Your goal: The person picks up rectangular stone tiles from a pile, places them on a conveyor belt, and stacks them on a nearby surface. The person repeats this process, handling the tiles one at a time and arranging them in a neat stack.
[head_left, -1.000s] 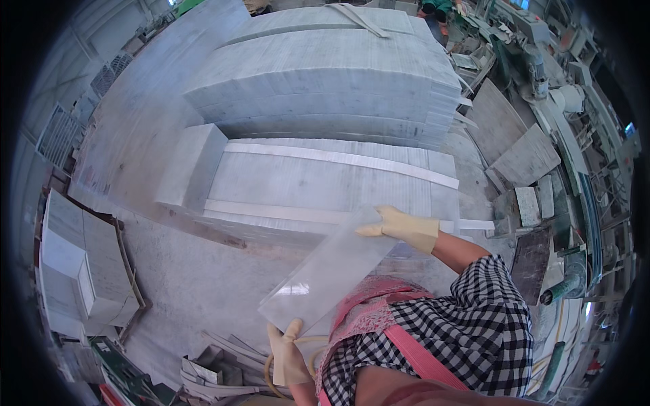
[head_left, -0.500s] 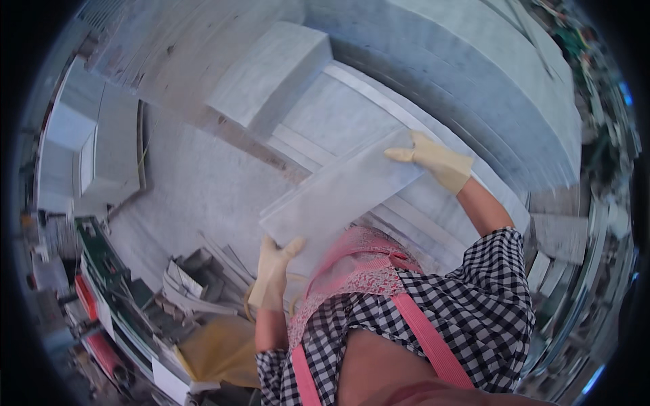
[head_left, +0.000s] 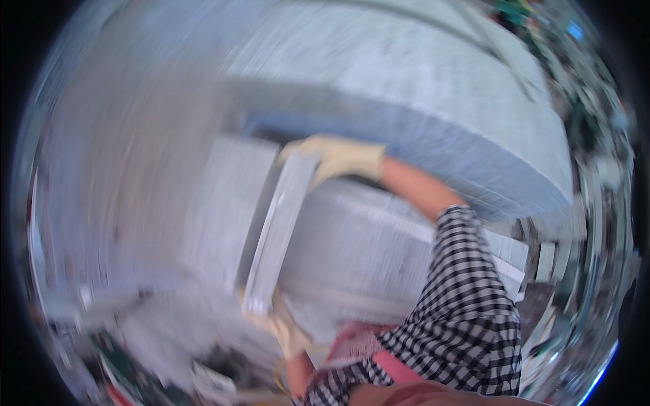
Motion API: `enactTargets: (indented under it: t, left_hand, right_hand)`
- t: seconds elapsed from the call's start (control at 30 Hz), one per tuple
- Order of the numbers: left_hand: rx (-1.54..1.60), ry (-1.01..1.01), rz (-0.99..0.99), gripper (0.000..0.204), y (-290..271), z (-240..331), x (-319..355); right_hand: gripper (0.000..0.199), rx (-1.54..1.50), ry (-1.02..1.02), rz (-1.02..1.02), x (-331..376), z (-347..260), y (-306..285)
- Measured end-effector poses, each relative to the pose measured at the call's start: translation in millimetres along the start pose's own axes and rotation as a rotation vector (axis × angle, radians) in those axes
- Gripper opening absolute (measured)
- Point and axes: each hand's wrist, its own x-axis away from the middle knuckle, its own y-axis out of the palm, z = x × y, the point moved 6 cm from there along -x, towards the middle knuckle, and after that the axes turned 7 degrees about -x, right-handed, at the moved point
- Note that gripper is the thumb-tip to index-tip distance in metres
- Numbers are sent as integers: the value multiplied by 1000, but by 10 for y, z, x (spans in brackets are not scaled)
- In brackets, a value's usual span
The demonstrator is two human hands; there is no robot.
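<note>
two bare forearms end in two cream gloves, smooth and rubbery: the right hand (head_left: 342, 157) is clasped round the far end of a pale, long, narrow stone piece (head_left: 281, 233), the left hand (head_left: 288, 330) gripping its near end. a seam along its edge suggests two thin slabs, but blur hides the count. the piece is held just right of one thick, matte block (head_left: 227, 186); whether they touch, i cannot tell. right of it lies one streaky slab row (head_left: 359, 254); beyond, one big, ridged stone stack (head_left: 406, 81).
</note>
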Motion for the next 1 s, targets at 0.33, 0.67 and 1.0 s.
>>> enactTargets:
  t: [0.33, 0.67, 1.0]
  left_hand:
    - [-175, -420, 51, 62, -434, 620, 2449]
    - [370, -551, -367, 66, -225, 671, 2398]
    - [58, -776, -591, 102, -172, 93, 2046]
  right_hand:
    - [59, 350, 113, 215, 2494, -835, 442]
    - [72, -319, 412, 377, 2885, -1315, 583]
    - [67, -337, 662, 390, 2384, -454, 495]
